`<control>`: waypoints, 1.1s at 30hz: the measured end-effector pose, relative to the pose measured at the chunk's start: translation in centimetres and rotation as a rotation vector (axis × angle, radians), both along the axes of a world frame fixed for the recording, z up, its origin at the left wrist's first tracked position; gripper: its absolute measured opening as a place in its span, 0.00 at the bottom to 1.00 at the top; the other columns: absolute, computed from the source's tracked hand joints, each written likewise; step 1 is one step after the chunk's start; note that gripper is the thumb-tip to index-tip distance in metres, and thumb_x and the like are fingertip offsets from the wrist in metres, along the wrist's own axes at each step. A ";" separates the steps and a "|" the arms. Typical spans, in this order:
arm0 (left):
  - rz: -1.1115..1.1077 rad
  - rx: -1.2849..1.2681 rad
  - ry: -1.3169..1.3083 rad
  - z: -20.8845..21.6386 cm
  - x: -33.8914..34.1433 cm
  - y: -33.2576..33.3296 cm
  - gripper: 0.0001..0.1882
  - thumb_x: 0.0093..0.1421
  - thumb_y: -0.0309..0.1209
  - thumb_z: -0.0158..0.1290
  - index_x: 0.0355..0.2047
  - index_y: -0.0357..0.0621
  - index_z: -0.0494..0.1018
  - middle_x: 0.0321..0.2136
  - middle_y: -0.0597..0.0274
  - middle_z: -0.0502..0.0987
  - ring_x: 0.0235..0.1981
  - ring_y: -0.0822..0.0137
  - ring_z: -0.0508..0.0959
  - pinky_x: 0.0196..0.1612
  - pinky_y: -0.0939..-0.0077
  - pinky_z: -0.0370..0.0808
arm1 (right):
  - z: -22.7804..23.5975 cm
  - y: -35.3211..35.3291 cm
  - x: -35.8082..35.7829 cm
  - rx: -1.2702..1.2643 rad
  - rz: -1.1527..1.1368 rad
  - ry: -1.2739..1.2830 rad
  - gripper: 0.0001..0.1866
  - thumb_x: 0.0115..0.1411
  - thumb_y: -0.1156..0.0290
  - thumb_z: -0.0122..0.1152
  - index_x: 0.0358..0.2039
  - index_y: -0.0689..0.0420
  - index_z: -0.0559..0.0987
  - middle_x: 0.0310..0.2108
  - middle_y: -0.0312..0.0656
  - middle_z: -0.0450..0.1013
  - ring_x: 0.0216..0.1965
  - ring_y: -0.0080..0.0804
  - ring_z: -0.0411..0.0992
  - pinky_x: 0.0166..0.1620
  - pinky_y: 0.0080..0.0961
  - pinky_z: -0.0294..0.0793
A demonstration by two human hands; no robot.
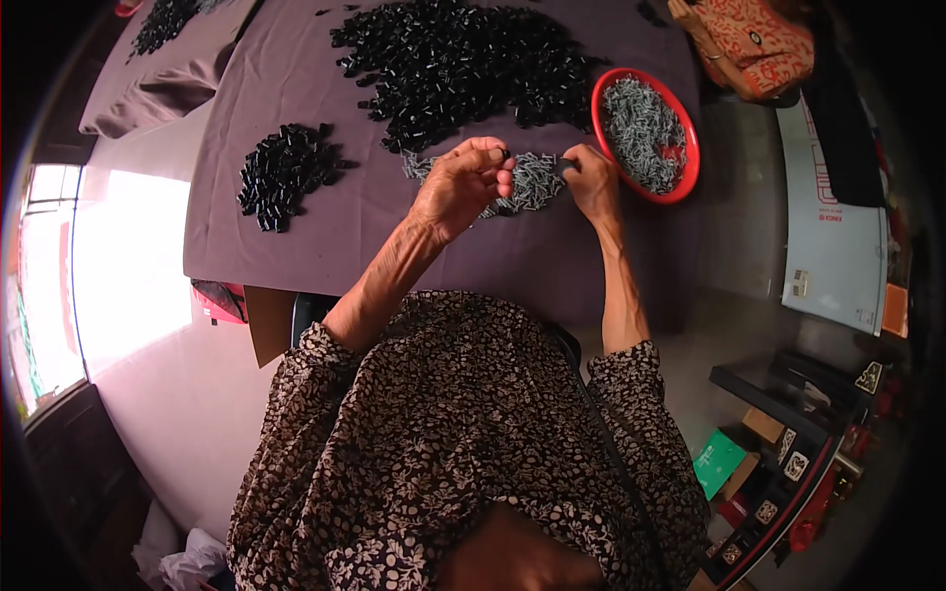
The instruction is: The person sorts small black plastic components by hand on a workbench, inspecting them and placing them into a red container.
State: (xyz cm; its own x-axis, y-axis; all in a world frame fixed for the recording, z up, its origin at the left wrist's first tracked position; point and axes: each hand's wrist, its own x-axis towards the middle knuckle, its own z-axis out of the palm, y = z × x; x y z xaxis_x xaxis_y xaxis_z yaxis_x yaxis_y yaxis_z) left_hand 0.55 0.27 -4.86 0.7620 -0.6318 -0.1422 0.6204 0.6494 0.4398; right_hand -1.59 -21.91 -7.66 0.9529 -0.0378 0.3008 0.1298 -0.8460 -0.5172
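My left hand (pixel 461 185) is closed, with a small black plastic piece (pixel 504 154) pinched between thumb and forefinger. To its right, my right hand (pixel 593 185) is also closed; something small and dark shows at its fingertips, too small to name. Beneath and between both hands lies a loose pile of grey screws (pixel 535 185), partly covered by the left hand. Beyond the hands spreads a large heap of black plastic pieces (pixel 453 64). A smaller heap of black pieces (pixel 286 177) lies to the left. Beside my right hand, a red oval basin (pixel 694 148) holds many more screws (pixel 641 128).
A purple-brown cloth (pixel 325 251) covers the table. Another person in orange patterned clothing (pixel 759 44) is at the far right. At the far left, a second cloth-covered surface (pixel 163 89) bears more black pieces. A white box (pixel 838 256) and a dark rack (pixel 769 404) stand at right.
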 end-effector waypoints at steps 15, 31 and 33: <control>0.015 0.046 -0.100 0.8 0.0 0.0 0.04 0.56 0.25 0.48 0.32 0.37 0.69 0.24 0.59 0.73 0.25 0.67 0.74 0.33 0.74 0.72 | 8.1 6.6 -0.9 0.943 0.270 0.249 0.14 0.40 0.89 0.43 0.27 0.65 0.73 0.22 0.39 0.71 0.23 0.20 0.70 0.29 0.14 0.71; 0.055 0.353 -0.324 0.8 -0.7 0.5 0.04 0.53 0.22 0.52 0.30 0.36 0.69 0.25 0.59 0.73 0.25 0.69 0.75 0.32 0.77 0.73 | 8.8 5.9 -1.2 0.877 0.266 0.428 0.13 0.41 0.86 0.44 0.28 0.63 0.74 0.23 0.35 0.70 0.24 0.16 0.66 0.27 0.12 0.67; 0.037 0.351 -0.316 0.7 -0.9 0.3 0.05 0.51 0.22 0.53 0.29 0.35 0.70 0.25 0.60 0.74 0.24 0.71 0.75 0.31 0.78 0.74 | 8.1 5.9 -1.5 0.831 0.261 0.386 0.14 0.41 0.86 0.44 0.29 0.62 0.73 0.23 0.35 0.70 0.24 0.16 0.67 0.28 0.12 0.66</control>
State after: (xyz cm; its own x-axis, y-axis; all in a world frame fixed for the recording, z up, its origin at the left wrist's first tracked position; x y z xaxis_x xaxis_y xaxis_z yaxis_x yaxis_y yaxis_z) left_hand -0.34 0.61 -4.17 0.8232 -0.5590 -0.0998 0.4004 0.4468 0.8001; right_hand -3.13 -16.04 0.40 0.9895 0.1297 -0.0640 -0.0433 -0.1565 -0.9867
